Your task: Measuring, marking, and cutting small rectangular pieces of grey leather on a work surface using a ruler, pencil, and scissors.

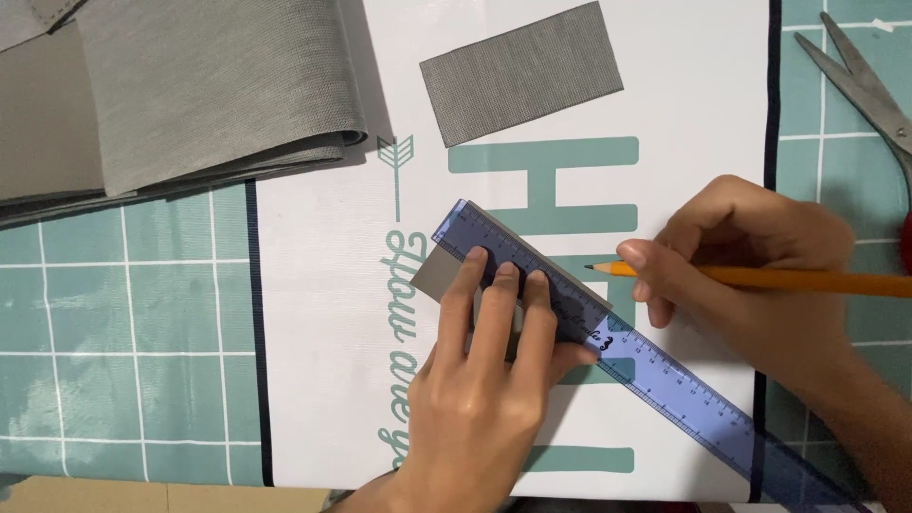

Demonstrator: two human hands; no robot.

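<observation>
The left hand lies flat, fingers stretched forward and close together, pressing down on a see-through blue ruler. Three fingertips rest on the ruler's far end, and the thumb sits against its near edge. The hand grips nothing; it only bears down with an open palm.

The ruler runs at a slant from the middle of the scene down toward the near right corner. Under its far end lies a small grey piece of fabric, mostly hidden by the hand and ruler, with one corner showing to the left of the fingers.

The right hand is curled closed around an orange pencil, pinched between thumb and forefinger. The pencil lies nearly level, its sharp dark tip pointing left and sitting just beyond the ruler's far edge, near the left fingertips. Whether the tip touches the surface cannot be told.

Everything rests on a white mat with pale green lettering and a dark border, laid over a green cloth with a white grid. Farther off, above the ruler, a larger grey rectangle of fabric lies tilted on the mat, well apart from the hands. At the far left a folded stack of grey fabric overlaps the mat's corner. At the far right, metal scissors lie on the green cloth.
</observation>
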